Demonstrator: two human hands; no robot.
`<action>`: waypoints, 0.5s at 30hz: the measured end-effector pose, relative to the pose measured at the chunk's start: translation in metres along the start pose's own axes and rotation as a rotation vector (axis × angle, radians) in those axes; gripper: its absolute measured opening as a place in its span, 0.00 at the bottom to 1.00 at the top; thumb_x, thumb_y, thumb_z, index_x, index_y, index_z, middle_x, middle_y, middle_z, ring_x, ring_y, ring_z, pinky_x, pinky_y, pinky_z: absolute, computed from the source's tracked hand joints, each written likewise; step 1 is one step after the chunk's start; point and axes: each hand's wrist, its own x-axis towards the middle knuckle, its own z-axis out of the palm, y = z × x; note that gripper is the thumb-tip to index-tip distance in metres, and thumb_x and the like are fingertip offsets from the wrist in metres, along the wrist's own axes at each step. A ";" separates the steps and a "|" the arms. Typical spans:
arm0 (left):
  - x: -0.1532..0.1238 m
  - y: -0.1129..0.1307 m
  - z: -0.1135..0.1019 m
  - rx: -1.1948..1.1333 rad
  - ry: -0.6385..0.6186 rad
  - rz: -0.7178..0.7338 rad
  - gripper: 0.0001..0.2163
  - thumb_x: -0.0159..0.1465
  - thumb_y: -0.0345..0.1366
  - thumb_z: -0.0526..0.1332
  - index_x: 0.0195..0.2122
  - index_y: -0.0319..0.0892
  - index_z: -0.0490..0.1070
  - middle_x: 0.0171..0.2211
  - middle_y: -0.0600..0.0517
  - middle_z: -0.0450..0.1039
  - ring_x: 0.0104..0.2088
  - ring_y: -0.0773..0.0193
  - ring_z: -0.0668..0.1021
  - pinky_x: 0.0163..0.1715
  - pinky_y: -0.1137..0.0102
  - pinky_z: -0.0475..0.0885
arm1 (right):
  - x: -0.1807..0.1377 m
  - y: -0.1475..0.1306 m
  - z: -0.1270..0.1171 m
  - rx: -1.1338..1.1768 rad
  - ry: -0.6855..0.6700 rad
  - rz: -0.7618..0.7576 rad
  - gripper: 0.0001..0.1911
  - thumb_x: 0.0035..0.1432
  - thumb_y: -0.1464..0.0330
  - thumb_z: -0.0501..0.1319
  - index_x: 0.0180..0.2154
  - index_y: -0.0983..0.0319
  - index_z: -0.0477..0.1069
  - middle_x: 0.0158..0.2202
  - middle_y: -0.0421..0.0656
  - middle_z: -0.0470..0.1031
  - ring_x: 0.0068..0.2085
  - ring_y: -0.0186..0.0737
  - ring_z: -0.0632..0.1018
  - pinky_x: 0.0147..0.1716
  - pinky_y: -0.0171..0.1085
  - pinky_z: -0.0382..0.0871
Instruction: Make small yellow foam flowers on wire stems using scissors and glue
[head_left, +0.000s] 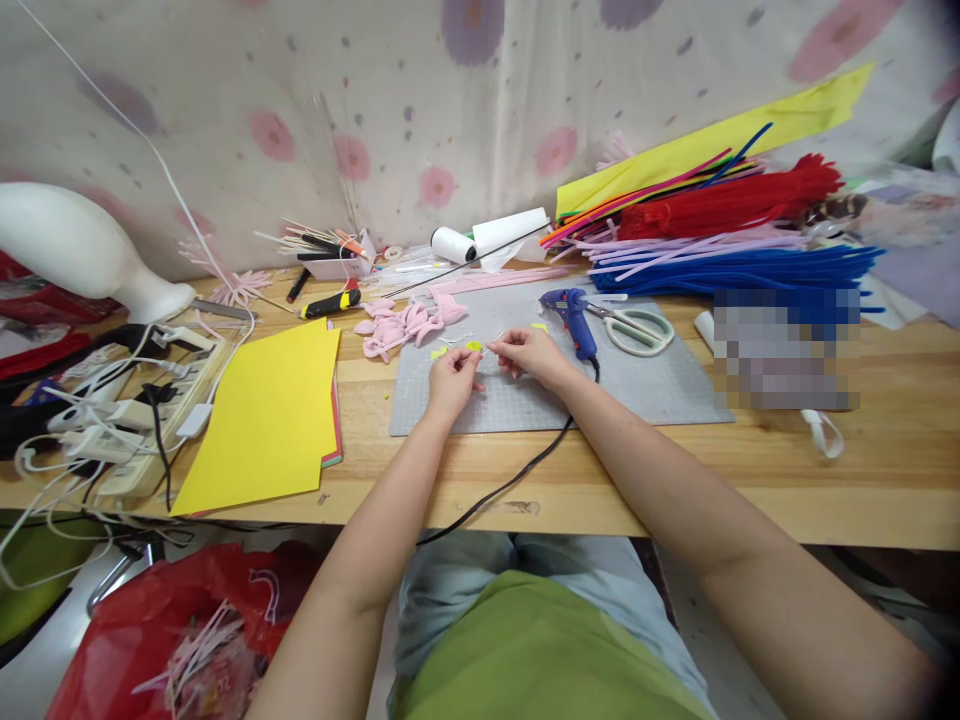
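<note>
Over the grey cutting mat (630, 385), my left hand (452, 383) pinches a small yellow piece (473, 346) between thumb and fingertips. My right hand (527, 357) meets it from the right, its fingers pinched on a thin whitish strand by the yellow piece; the exact shape is too small to make out. More yellow scraps (539, 326) and thin white strands lie on the mat around my hands. Pink fuzzy twisted shapes (409, 325) rest at the mat's upper left. A blue glue gun (576, 322) and scissors (637, 330) with pale green handles lie right of my right hand.
Yellow sheets (262, 420) lie at left, near a power strip (161, 420) tangled with cables. Bundles of red (735, 200) and blue pipe cleaners (735, 272) fill the back right. The glue gun's black cord (517, 475) crosses the table's front edge. A red bag (150, 620) is below.
</note>
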 end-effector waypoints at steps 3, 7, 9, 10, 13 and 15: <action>0.000 0.000 0.000 0.005 -0.009 0.007 0.09 0.54 0.40 0.62 0.28 0.38 0.72 0.21 0.56 0.65 0.22 0.73 0.66 0.17 0.76 0.70 | -0.002 -0.003 0.000 0.016 0.001 0.027 0.12 0.49 0.67 0.66 0.22 0.64 0.65 0.17 0.37 0.69 0.16 0.25 0.68 0.12 0.26 0.59; -0.001 0.002 0.000 0.025 -0.010 0.006 0.09 0.54 0.39 0.62 0.28 0.38 0.72 0.21 0.56 0.63 0.21 0.73 0.65 0.17 0.76 0.70 | -0.003 -0.005 0.000 -0.018 0.023 0.042 0.14 0.50 0.64 0.65 0.21 0.64 0.63 0.16 0.37 0.68 0.15 0.25 0.66 0.13 0.26 0.58; -0.002 0.003 0.000 0.038 -0.018 -0.001 0.09 0.53 0.39 0.62 0.28 0.38 0.72 0.21 0.56 0.64 0.21 0.73 0.65 0.17 0.76 0.69 | -0.002 -0.004 0.000 -0.075 0.054 0.027 0.15 0.53 0.63 0.61 0.20 0.63 0.62 0.14 0.35 0.65 0.14 0.25 0.64 0.13 0.26 0.56; -0.003 0.004 0.000 0.044 -0.023 -0.002 0.09 0.53 0.40 0.62 0.27 0.38 0.71 0.21 0.56 0.64 0.21 0.73 0.65 0.17 0.76 0.69 | -0.001 -0.004 0.000 -0.114 0.071 0.012 0.16 0.55 0.63 0.60 0.20 0.62 0.62 0.14 0.35 0.64 0.14 0.25 0.63 0.14 0.27 0.56; -0.005 0.004 0.000 0.078 -0.047 0.019 0.10 0.54 0.41 0.62 0.26 0.38 0.71 0.21 0.54 0.66 0.22 0.72 0.66 0.17 0.75 0.68 | 0.000 -0.002 0.000 -0.248 0.119 -0.042 0.18 0.56 0.64 0.56 0.17 0.62 0.60 0.12 0.34 0.61 0.14 0.25 0.62 0.16 0.28 0.56; -0.006 0.005 0.000 0.119 -0.066 0.047 0.10 0.54 0.41 0.60 0.26 0.38 0.71 0.21 0.54 0.66 0.21 0.71 0.66 0.17 0.75 0.67 | 0.000 -0.002 -0.001 -0.295 0.149 -0.056 0.20 0.56 0.63 0.55 0.15 0.62 0.59 0.11 0.35 0.61 0.14 0.26 0.62 0.17 0.29 0.56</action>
